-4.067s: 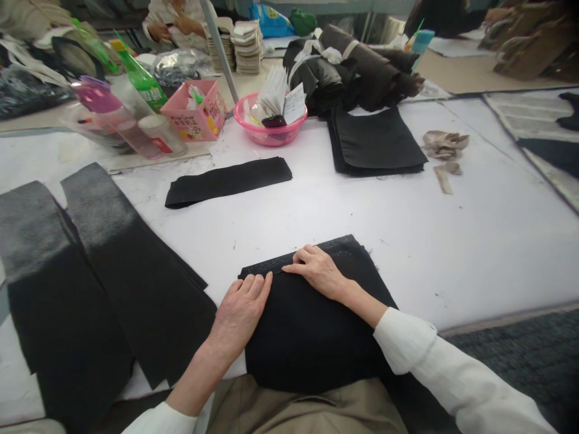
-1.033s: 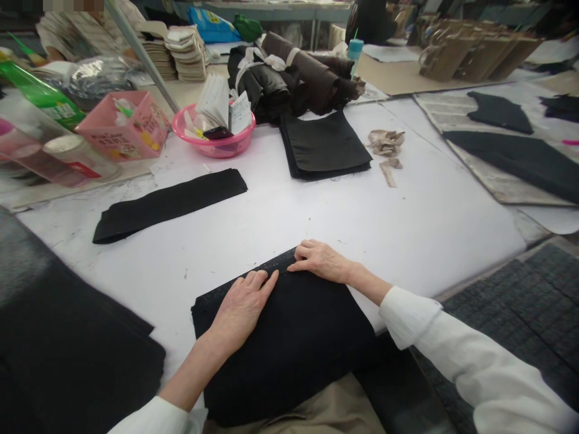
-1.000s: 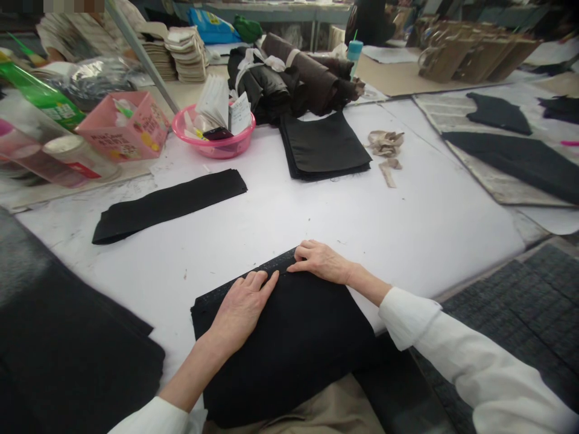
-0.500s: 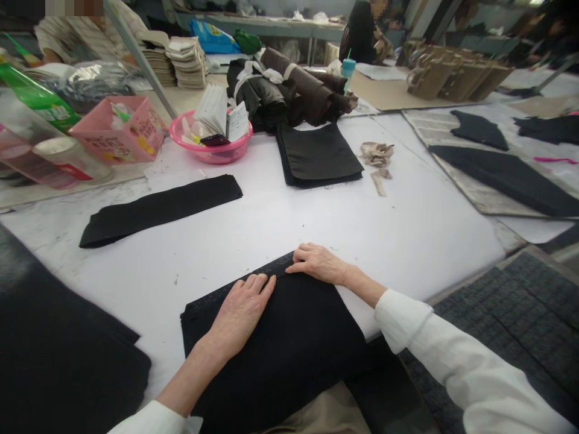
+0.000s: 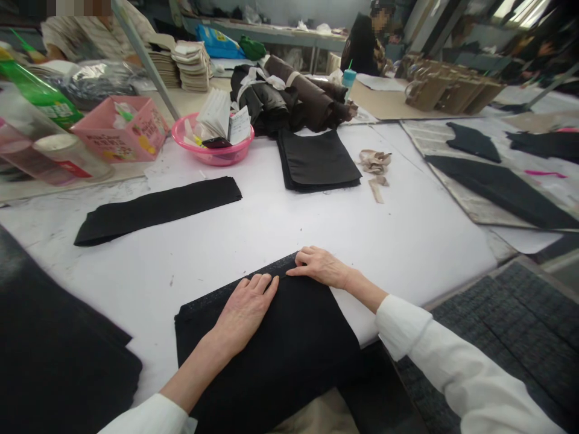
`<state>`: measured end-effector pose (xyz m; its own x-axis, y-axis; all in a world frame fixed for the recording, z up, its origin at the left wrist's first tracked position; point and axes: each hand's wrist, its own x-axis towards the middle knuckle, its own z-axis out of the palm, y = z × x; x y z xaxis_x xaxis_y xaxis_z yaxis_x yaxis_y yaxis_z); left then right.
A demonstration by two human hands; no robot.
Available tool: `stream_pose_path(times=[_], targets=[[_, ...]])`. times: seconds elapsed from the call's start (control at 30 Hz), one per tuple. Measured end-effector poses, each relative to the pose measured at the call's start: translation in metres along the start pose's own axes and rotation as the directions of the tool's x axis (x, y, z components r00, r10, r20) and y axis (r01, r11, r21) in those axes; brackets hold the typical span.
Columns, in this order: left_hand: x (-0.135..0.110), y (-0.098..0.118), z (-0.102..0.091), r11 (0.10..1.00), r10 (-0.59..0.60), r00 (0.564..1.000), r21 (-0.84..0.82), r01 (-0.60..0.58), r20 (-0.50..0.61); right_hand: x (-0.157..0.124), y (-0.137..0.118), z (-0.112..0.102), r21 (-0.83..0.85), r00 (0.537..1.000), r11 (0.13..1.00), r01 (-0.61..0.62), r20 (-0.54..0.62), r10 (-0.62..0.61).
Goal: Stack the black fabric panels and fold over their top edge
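Note:
A folded piece of black fabric (image 5: 280,349) lies at the near edge of the white table (image 5: 316,229) and hangs over towards my lap. My left hand (image 5: 244,307) rests flat on it, fingers stretched out together and pointing at its far edge. My right hand (image 5: 321,267) lies on the same far edge, fingers slightly curled with the tips pressing the fabric down. Neither hand grips anything.
A black fabric strip (image 5: 156,208) lies left of centre; a stack of black pieces (image 5: 319,163) and dark rolls (image 5: 294,96) stand further back. A pink bowl (image 5: 212,150), pink box (image 5: 120,129), green bottle (image 5: 43,96), beige scraps (image 5: 374,166) and large black fabric (image 5: 54,355) surround. A person (image 5: 366,45) sits far off.
Both hands stay where they were on the black fabric. The view has swung to the right, so the table's things have slid left in the picture.

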<state>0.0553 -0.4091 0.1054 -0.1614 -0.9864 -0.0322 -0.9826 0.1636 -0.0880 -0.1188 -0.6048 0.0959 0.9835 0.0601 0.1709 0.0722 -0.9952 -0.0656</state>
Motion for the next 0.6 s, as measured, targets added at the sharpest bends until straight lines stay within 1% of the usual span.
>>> stream_pose_path(times=[0.17,0.37,0.6], targets=[[0.005,0.0,0.003,1.0,0.005,1.0,-0.014,-0.005,-0.002,-0.007,0.005,-0.004,0.0,1.0,1.0,-0.012,0.023,0.012],[0.01,0.0,0.0,1.0,0.007,1.0,-0.009,-0.007,-0.003,-0.01,0.008,-0.005,0.01,0.999,1.0,-0.015,0.042,0.015],[0.019,0.008,-0.002,1.0,0.008,1.0,-0.022,-0.008,-0.017,-0.013,0.011,-0.004,0.048,0.999,0.999,-0.016,0.038,0.015]])
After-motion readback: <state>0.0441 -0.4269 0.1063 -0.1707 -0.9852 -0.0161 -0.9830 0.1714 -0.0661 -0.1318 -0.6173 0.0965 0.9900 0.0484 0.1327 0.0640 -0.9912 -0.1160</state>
